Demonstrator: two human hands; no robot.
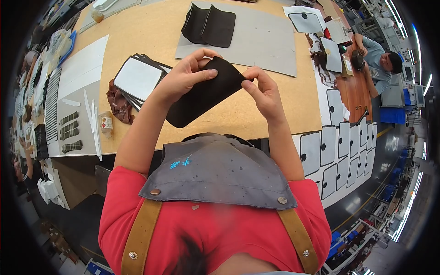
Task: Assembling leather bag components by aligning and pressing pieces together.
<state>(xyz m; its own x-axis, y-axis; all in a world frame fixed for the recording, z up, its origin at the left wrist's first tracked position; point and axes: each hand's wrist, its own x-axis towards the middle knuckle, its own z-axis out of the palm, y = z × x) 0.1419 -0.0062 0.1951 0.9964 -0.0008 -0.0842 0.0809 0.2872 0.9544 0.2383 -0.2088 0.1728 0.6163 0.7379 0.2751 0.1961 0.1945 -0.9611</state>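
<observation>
Between my hands a black flat panel (pixel 201 98) with rounded corners is held up at a slant over the table. My left hand (pixel 190 75) grips its upper edge, thumb on the near face and fingers behind. At the panel's right corner my right hand (pixel 262 89) pinches the edge between thumb and forefinger. Beyond the hands, black folded panels (pixel 215 25) lie on a grey sheet (pixel 270 43). Left of the held panel is a stack of black-edged panels with a white top piece (pixel 139 78), partly hidden by my left forearm.
A brown crumpled cloth (pixel 120 103) and a small jar (pixel 106 123) sit at the left. Striped dark pieces (pixel 71 133) lie farther left. White panels with black rims (pixel 327 144) cover a board at the right. A co-worker (pixel 382 66) sits at a reddish-brown table (pixel 355 98).
</observation>
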